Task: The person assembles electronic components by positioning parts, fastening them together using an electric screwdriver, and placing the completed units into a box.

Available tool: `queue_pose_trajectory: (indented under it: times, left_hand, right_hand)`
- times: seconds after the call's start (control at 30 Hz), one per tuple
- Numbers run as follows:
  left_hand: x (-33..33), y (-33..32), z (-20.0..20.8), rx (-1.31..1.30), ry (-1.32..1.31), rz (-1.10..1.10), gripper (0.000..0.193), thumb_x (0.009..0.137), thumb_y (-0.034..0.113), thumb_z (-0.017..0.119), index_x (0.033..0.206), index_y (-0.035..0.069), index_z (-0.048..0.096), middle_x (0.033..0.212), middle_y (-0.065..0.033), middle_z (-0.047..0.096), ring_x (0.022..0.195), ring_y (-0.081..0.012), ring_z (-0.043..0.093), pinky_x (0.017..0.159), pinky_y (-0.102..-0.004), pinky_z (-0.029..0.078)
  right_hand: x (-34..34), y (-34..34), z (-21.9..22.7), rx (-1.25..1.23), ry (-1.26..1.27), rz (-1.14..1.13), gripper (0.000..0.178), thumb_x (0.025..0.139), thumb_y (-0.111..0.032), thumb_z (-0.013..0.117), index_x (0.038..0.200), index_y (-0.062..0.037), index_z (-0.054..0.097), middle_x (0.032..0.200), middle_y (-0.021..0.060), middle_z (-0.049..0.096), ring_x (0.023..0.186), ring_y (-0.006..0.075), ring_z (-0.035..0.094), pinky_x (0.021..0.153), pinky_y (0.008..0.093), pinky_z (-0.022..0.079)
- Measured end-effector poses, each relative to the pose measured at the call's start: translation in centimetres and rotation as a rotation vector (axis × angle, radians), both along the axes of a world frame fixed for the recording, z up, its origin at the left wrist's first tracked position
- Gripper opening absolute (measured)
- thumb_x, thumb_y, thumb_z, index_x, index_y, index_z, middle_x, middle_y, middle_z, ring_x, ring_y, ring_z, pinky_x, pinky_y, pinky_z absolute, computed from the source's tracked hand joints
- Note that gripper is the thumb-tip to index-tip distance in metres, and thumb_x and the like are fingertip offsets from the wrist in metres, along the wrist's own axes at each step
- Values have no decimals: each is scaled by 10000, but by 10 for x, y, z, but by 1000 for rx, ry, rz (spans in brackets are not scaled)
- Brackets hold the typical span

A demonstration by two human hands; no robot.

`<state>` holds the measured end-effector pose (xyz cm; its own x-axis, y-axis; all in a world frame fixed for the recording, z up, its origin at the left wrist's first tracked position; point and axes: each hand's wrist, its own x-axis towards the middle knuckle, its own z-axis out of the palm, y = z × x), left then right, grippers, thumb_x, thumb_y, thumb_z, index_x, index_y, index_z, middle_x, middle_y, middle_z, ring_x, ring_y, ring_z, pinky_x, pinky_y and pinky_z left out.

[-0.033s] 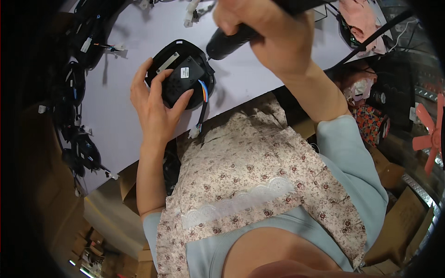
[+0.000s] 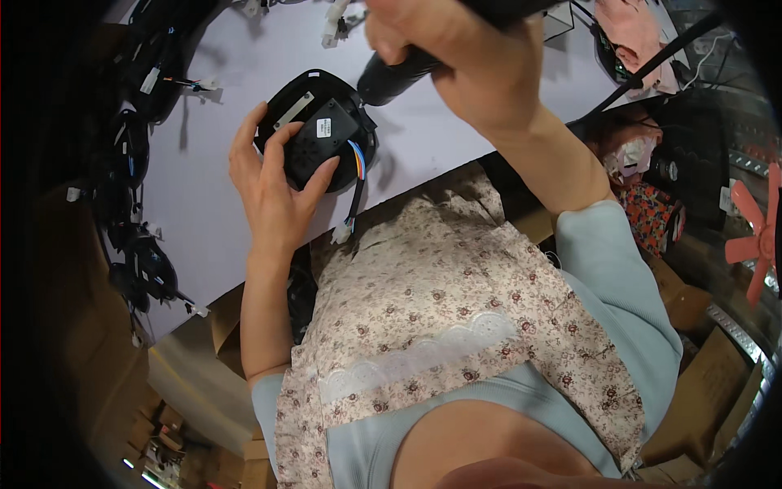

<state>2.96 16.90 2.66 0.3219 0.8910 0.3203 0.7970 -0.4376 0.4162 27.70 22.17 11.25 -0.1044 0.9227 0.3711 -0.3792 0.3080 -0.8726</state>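
- The black housing (image 2: 317,86) lies on the counter (image 2: 436,130) near its front edge, hollow side up. It is rounded, with a narrower end toward the far side of the counter; since the left hand hides part of it, its exact long axis is hard to tell.
- Inside it sits a boxy black module (image 2: 336,130) with a white label, set aslant: its long axis runs from upper right to lower left. A slim metal strip (image 2: 295,111) beside it slants the same way.
- A bundle of coloured wires (image 2: 358,161) leaves the module on the right, enters a dark sleeve and points down toward the person, ending in a white connector (image 2: 342,233) at the counter's front edge.
- The left hand (image 2: 273,191) is spread over the housing's left part: thumb and one finger bear on the module, and other fingertips reach the rim.
- The right hand (image 2: 481,73) is wrapped round a black handheld tool (image 2: 397,79). The tool's long axis runs from upper right to lower left, its nose aimed at the housing's right rim; whether the tip touches cannot be told.
- Dark units with loose connectors (image 2: 130,159) line the counter's left side; a pink cloth (image 2: 627,33) lies at its far right.
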Motion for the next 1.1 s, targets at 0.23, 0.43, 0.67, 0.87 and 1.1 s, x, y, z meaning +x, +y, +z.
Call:
queue_pose_trajectory:
  times: [0.23,0.43,0.67,0.87,1.1]
  left_hand:
    - [2,-1,-7,-50,-85,38,580,723,347,903,1224,143,694,1534,-130,431,1385,-367,407,1138,-493,294]
    - [0,0,-11,-55,-128,26,586,718,365,906,1229,161,705,1537,-132,425,1395,-361,393,1144,-493,288]
    - [-2,2,-15,-36,-131,15,576,728,368,900,1226,152,706,1533,-141,426,1396,-366,392,1147,-496,284]
    - [2,1,-13,-31,-125,45,580,730,374,899,1227,148,704,1529,-146,429,1395,-365,395,1146,-496,283]
    - [5,3,-12,-36,-147,-2,560,718,294,893,1209,117,693,1525,-166,432,1394,-389,405,1147,-514,293]
  right_hand:
    - [-23,14,-29,219,61,-51,182,907,9,748,1052,-16,641,861,8,666,722,69,616,622,234,492]
    - [-27,11,-28,127,72,-10,176,909,6,748,1049,-17,645,844,7,671,690,67,611,605,225,489]
    - [-38,21,-41,186,128,204,162,897,-37,736,1028,-38,640,840,-4,655,714,60,593,631,254,482]
    - [-42,22,-39,237,1,195,236,893,-63,746,1089,-28,619,891,-4,641,769,68,577,684,253,474]
    - [-21,19,-7,244,-211,-28,313,794,-204,887,983,-32,706,777,19,707,703,98,674,662,251,536]
